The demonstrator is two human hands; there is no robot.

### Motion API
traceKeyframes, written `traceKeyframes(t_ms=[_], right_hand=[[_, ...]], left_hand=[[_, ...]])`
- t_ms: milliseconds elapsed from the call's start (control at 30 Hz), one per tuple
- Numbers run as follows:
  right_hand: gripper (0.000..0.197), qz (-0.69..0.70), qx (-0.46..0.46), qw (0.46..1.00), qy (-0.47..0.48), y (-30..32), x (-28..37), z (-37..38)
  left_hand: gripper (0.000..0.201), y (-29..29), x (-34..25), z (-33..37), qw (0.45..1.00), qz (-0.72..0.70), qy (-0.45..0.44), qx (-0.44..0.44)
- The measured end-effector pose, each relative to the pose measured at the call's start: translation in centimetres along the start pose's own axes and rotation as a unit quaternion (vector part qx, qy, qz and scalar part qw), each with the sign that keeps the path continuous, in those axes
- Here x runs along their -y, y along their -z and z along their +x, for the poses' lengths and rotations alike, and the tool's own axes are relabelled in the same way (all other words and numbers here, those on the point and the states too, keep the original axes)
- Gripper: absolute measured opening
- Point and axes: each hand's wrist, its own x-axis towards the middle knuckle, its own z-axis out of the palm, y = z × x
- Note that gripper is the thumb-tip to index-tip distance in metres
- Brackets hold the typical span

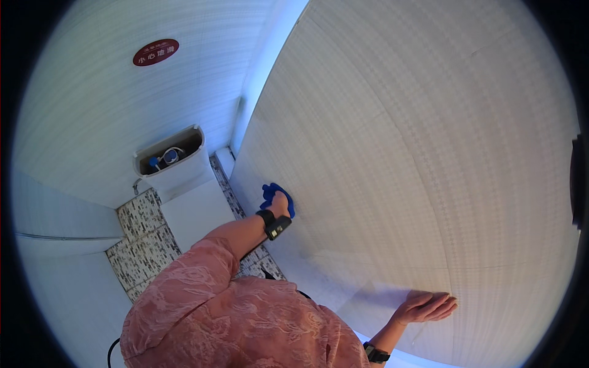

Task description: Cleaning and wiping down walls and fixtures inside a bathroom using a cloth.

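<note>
My left hand (280,203) is closed on a bunched blue cloth (288,192) and holds it against the lower part of a large pale panel (368,159). Most of the fingers are hidden by the cloth and the wrist. Off to the right, my right hand (429,306) is held with its fingers stretched out and nothing in it. It is close to the same panel; whether it touches the surface I cannot tell. Each wrist wears a black band, and the left one carries a small dark device (278,227).
Left of my arm, a white toilet tank (184,176) stands without its cover, blue and white fittings (170,156) inside. A flat white surface (197,213) lies before it. Mosaic tiles (147,257) cover the floor. A red oval sign (156,53) is on the left wall.
</note>
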Motion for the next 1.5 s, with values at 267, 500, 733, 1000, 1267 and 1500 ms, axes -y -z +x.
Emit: traceKeyframes(t_ms=[267,500,733,1000,1267,1500], right_hand=[[0.047,0.02,0.006,1.0,-0.002,0.1,-0.6,-0.5],[0.046,0.025,0.005,1.0,0.004,-0.1,0.3,0.6],[0.047,0.058,-0.002,0.998,-0.008,-0.9,0.6,0.7],[0.046,0.024,-0.004,1.0,0.005,0.0,-0.3,0.1],[0.046,0.036,-0.001,0.999,-0.012,-0.4,0.0,0.3],[0.045,0.002,-0.009,1.0,-0.02,0.1,-0.8,-0.6]], left_hand=[[0.074,5.3,-23.0,2.5,0.939,-0.333,-0.069,-0.057],[0.069,7.1,-23.5,4.1,0.93,-0.195,-0.232,-0.209],[0.102,8.7,1.7,11.7,0.992,0.109,0.057,-0.021],[0.036,-1.6,6.7,-12.6,0.837,-0.2,0.473,0.188],[0.033,2.3,2.7,-1.4,0.889,-0.199,0.411,0.02],[0.051,2.3,-8.0,-3.8,0.972,-0.184,0.139,-0.035]])
